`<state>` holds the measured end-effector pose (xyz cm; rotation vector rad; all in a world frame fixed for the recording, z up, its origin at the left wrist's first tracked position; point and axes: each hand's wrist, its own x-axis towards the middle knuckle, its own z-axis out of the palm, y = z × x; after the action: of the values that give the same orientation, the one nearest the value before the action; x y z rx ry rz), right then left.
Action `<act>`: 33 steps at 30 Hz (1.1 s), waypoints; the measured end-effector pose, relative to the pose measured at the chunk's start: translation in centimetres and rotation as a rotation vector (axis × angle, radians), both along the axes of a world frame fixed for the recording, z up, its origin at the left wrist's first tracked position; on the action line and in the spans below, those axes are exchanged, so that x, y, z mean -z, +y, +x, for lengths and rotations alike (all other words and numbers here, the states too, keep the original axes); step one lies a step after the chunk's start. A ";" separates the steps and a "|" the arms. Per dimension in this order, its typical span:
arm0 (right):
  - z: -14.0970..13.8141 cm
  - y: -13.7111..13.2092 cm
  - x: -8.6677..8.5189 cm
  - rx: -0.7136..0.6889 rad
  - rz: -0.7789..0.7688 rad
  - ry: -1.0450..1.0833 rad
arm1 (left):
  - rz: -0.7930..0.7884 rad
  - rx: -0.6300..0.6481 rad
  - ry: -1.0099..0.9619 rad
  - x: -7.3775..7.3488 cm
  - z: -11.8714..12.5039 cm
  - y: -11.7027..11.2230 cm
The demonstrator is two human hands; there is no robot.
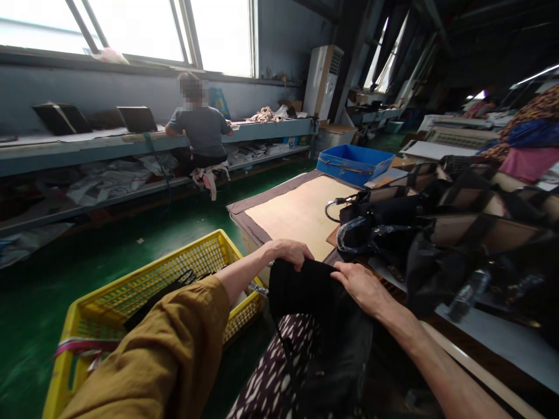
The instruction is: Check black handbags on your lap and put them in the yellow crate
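A black bag [323, 308] hangs over my lap, held up by its top edge. My left hand [292, 251] grips the far left part of that edge, its fingers curled over the fabric. On the right side of the same edge, my right hand [356, 280] pinches the cloth between thumb and fingers. The bag's lower part falls against my patterned trousers [266, 372] and is dark, so its details are hard to make out. A thin strap dangles along its left side.
At my left stands a yellow plastic basket [82, 314] with dark items inside. Several black bags [471, 250] crowd the table on the right. Ahead are a beige-topped table [301, 209] and a blue bin [353, 163]. Another person [198, 131] sits at the long bench [126, 142].
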<state>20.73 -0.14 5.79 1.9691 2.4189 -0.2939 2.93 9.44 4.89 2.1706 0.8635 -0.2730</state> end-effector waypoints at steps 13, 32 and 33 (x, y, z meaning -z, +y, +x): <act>-0.2 -7.6 3.9 0.107 -0.200 0.063 | -0.101 0.178 -0.038 3.6 -0.3 -6.4; 1.2 -9.0 5.5 0.117 -0.238 0.204 | -0.199 0.108 -0.334 6.3 -0.7 -7.0; 1.3 -9.0 5.6 0.113 -0.225 0.215 | -0.210 0.100 -0.325 6.5 -0.7 -6.9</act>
<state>21.99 -9.16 0.20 2.0686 2.2692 -0.7803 2.18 2.59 -1.58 1.9918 0.5203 -0.0530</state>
